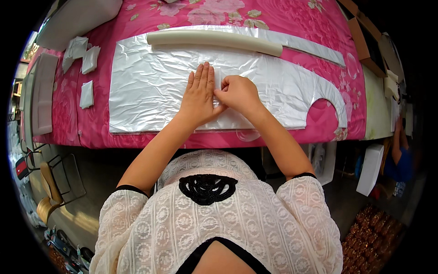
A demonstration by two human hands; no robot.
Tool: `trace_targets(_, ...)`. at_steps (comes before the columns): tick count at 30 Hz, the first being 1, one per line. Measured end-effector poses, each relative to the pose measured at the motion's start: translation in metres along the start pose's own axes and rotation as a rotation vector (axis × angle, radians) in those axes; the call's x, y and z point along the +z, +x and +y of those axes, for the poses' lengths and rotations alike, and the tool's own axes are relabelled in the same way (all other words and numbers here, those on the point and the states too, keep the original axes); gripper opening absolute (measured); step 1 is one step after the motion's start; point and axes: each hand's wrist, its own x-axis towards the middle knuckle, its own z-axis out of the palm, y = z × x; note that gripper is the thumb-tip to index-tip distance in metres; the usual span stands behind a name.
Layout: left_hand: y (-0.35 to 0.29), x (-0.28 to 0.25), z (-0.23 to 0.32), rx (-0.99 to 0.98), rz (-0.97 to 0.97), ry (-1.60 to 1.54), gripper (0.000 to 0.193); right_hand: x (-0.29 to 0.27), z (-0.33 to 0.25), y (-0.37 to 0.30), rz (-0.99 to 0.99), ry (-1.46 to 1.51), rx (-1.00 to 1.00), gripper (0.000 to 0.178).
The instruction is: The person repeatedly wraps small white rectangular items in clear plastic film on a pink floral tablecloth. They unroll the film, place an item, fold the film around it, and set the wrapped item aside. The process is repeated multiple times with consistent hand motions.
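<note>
A stack of large, thin white plastic bags (150,86) with a curved cut-out at its right end lies flat on the table, its surface wrinkled. My left hand (199,93) presses flat on the stack, fingers stretched out and close together. Beside it, my right hand (238,93) is closed, thumb and fingertips pinching the edge of a small folded white plastic piece (218,74). Most of that piece is hidden under the two hands. Across the far part of the stack rests a long cream-coloured tube (214,40).
Several small folded white packets (86,94) lie on the pink floral tablecloth (68,118) to the left. White boxes (44,96) stand at the left edge, cardboard boxes (367,48) at the far right. A chair (50,182) is at lower left. Another person's arm (398,137) shows at right.
</note>
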Motion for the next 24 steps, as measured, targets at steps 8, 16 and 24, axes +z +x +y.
trace_targets(8, -0.006, 0.001, -0.002, 0.000, 0.087, -0.032, 0.095, -0.018, 0.002, -0.012, -0.009, -0.419, -0.078, 0.024)
trace_targets(16, -0.091, -0.064, -0.008, -0.438, -0.255, -1.128, 0.043, 0.043, -0.002, 0.028, 0.277, -0.222, -0.724, 0.056)
trace_targets(24, -0.180, -0.069, -0.023, -1.182, -0.225, -1.538, 0.023, 0.114, -0.072, -0.058, -0.035, 0.088, -0.651, 0.064)
